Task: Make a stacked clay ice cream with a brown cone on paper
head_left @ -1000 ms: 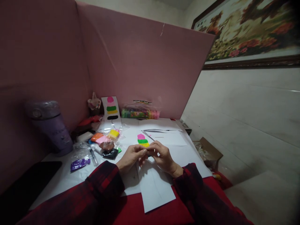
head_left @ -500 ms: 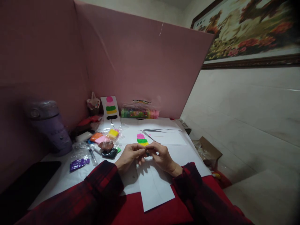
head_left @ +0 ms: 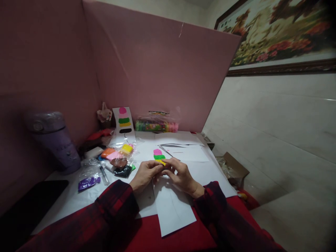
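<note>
Both hands meet over the white paper strip [head_left: 172, 203] that lies on the tabletop [head_left: 65, 199] in front of the person. The left hand [head_left: 145, 175] has its fingers curled inward, the fingertips brought against those of the right hand [head_left: 180, 175]. The right hand is likewise curled, thumb and forefinger pinched together. Between the 2 sets of fingertips sits a small dark piece [head_left: 165, 170]; it is too small to tell what it is, or which hand has the firmer hold on it. Both sleeves are dark red plaid.

Just beyond the fingertips, on the paper strip, is a coloured patch in 3 bands [head_left: 159, 156]: pink at the far end, green in the middle, yellow nearest the hands and partly covered by them. A thin grey tool [head_left: 166, 151] lies just beside the patch to its right, angled across further white sheets [head_left: 183, 148].

To the left of the hands lies a cluster of clear packets of coloured clay [head_left: 119, 157]: yellow, orange, pink, brown and black. A purple packet [head_left: 88, 183] lies apart from them, nearer the tabletop's left edge. A card [head_left: 123, 120] with pink, green, yellow and black patches leans against the pink partition [head_left: 157, 73]. A bag of multicoloured items [head_left: 156, 125] rests along the partition's foot. A purple flask [head_left: 54, 141] stands at the far left. A cardboard box [head_left: 233, 169] sits beyond the tabletop's right edge.
</note>
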{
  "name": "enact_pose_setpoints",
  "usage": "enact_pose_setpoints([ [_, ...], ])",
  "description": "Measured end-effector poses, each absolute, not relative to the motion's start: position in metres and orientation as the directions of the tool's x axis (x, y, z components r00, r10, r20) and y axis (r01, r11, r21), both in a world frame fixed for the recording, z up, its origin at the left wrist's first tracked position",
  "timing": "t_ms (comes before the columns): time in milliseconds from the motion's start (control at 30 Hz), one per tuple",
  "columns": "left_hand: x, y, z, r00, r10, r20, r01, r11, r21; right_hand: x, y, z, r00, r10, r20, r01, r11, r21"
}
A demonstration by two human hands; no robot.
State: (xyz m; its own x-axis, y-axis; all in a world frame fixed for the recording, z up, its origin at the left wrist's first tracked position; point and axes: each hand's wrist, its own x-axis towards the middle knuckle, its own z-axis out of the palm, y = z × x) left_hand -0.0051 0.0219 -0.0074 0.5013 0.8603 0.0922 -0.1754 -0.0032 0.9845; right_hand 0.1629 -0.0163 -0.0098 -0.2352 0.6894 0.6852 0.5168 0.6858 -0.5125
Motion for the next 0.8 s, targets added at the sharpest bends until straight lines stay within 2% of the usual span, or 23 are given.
enact_pose_setpoints([
  [100, -0.005, 0.019, -0.006, 0.546, 0.835, 0.068, -0.185, 0.041, 0.982, 0.163, -0.016, -0.008, -0.277, 0.659, 0.700, 0.521, 0.715, -0.467],
  [400, -0.007, 0.017, 0.002, 0.587, 0.809, -0.021, -0.255, 0.210, 0.944, 0.161, -0.018, -0.006, -0.220, 0.655, 0.723, 0.489, 0.716, -0.499],
  [600, -0.007, 0.020, 0.000, 0.506, 0.862, -0.013, -0.292, 0.185, 0.938, 0.161, -0.017, -0.005, -0.180, 0.701, 0.690, 0.579, 0.643, -0.502],
  [800, -0.006, 0.019, -0.002, 0.490, 0.868, 0.082, -0.285, 0.071, 0.956, 0.161, -0.016, -0.011, -0.232, 0.673, 0.703, 0.525, 0.694, -0.491],
])
